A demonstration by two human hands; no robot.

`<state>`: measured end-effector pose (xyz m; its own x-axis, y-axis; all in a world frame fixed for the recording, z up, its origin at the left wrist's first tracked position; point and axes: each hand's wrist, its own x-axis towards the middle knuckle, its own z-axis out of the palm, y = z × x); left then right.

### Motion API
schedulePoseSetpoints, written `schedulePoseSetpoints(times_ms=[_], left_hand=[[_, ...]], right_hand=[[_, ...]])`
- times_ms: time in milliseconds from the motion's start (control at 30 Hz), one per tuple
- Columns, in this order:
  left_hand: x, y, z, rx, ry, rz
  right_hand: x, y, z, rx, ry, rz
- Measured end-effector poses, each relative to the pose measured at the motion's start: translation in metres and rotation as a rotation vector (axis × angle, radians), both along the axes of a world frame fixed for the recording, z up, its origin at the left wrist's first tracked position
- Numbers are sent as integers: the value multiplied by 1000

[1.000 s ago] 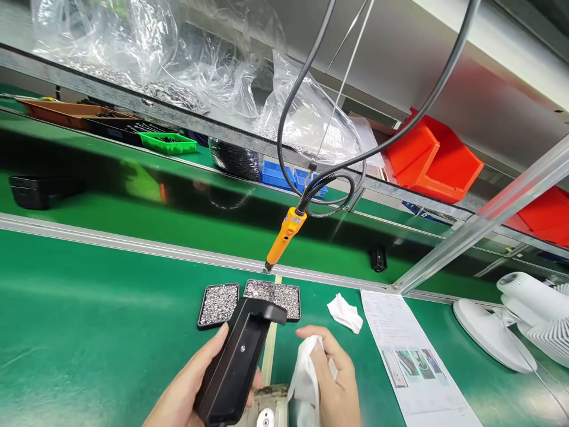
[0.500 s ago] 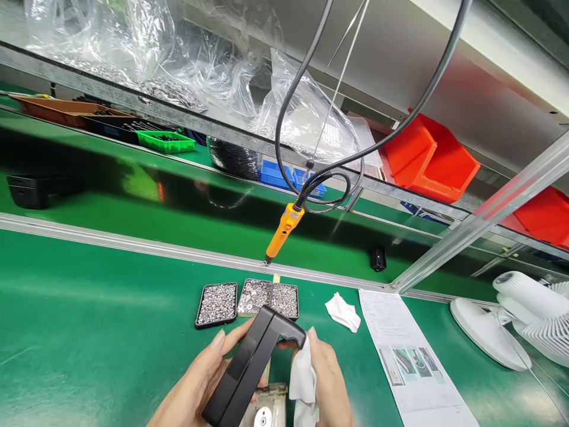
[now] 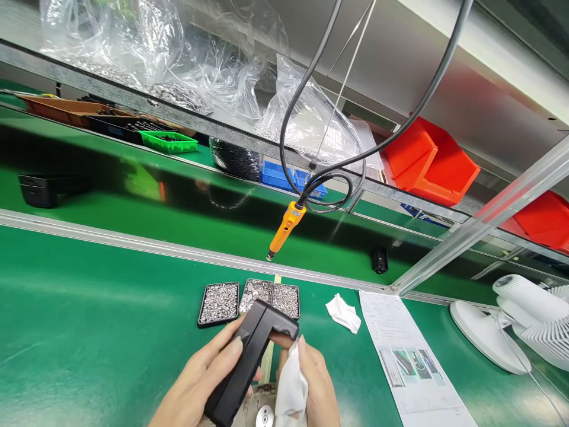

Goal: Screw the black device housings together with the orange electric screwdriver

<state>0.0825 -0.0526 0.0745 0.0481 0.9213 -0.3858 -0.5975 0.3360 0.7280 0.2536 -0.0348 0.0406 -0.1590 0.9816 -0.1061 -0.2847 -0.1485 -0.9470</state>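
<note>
My left hand is closed around a black L-shaped plastic housing, its thumb lying on the upper face. The housing is tilted, its short hooked end pointing right. A white cloth is gripped in my right hand, whose fingertips are at the hooked end. Partly hidden below the housing is a worn fixture with a round silver disc on it. Beyond my hands stand a black tray of small metal parts, a tray of washers and another tray of small metal parts.
An orange electric screwdriver hangs from a cable above the trays. Right of them lie a crumpled white cloth and a printed sheet. A white fan stands far right. Overhead, a shelf holds plastic bags and red bins.
The housing has shifted slightly left and turned a little. My left thumb has moved onto its upper face. My right hand and the cloth have moved left with the hooked end.
</note>
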Motion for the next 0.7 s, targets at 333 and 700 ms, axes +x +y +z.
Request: schedulePoseSetpoints(times_ms=[333, 700], left_hand=[[-15, 9, -15, 8, -538, -155], [-5, 3, -4, 44, -516, -133]], right_hand=[[4, 5, 9, -121, 94, -262], [11, 11, 6, 132, -146, -92]])
